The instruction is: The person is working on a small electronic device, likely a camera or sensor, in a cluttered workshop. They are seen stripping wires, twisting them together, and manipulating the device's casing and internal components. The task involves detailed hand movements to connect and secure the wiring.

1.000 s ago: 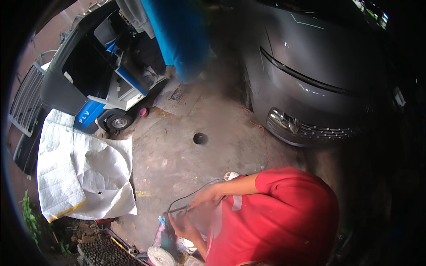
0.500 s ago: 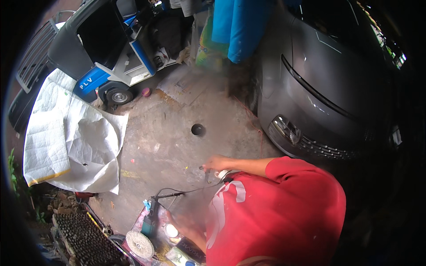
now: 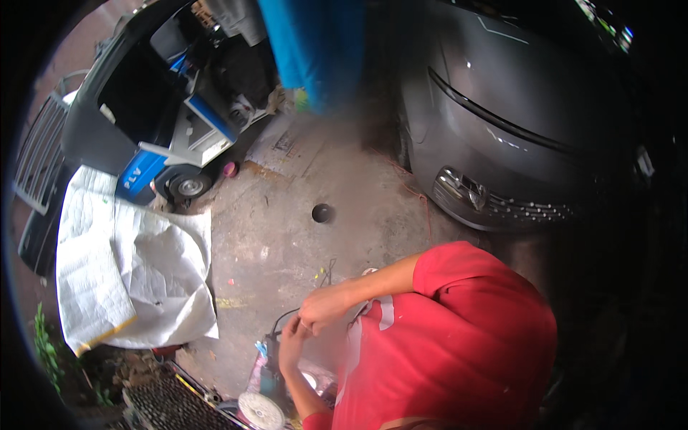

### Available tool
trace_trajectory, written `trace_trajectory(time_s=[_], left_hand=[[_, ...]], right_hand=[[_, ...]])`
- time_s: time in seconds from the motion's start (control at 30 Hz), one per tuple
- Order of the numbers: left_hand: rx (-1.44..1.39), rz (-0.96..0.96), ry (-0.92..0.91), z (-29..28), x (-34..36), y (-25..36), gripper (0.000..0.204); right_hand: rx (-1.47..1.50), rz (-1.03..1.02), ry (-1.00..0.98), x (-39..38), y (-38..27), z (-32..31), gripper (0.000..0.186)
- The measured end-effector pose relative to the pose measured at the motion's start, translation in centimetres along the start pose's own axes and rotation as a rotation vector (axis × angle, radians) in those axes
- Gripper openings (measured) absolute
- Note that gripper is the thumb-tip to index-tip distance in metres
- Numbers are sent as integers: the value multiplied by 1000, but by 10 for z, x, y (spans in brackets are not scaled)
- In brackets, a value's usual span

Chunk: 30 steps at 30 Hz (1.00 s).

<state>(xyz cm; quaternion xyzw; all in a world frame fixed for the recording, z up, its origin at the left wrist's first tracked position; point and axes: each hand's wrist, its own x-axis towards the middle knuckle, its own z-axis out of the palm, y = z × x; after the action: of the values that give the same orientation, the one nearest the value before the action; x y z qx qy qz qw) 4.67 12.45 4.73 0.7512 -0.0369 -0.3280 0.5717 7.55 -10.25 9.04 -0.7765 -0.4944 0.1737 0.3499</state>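
Beyond the right fingers, open floor runs between the white sheet and the gray car; a pale disc crowds the left forearm.

The stained concrete floor is flanked on the right by a grey car and on the upper left by a black-and-blue three-wheeler. A creased white sheet is spread beside the latter. A blue cloth is hung between the two vehicles. Green leaves are seen at lower left. The far right is sunk in shadow, where little can be made out.
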Motion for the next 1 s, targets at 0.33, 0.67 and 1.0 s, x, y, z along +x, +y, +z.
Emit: trace_trajectory(time_s=[0.33,0.67,1.0], left_hand=[[-351,-275,28,-7,-37,-30,30],[-804,-146,182,8,-32,-39,55],[-907,-209,88,12,-27,-57,78]], right_hand=[[-103,-282,390,7,23,36,12],[-4,-423,339,19,16,43,11],[146,-211,171,5,6,49,13]])
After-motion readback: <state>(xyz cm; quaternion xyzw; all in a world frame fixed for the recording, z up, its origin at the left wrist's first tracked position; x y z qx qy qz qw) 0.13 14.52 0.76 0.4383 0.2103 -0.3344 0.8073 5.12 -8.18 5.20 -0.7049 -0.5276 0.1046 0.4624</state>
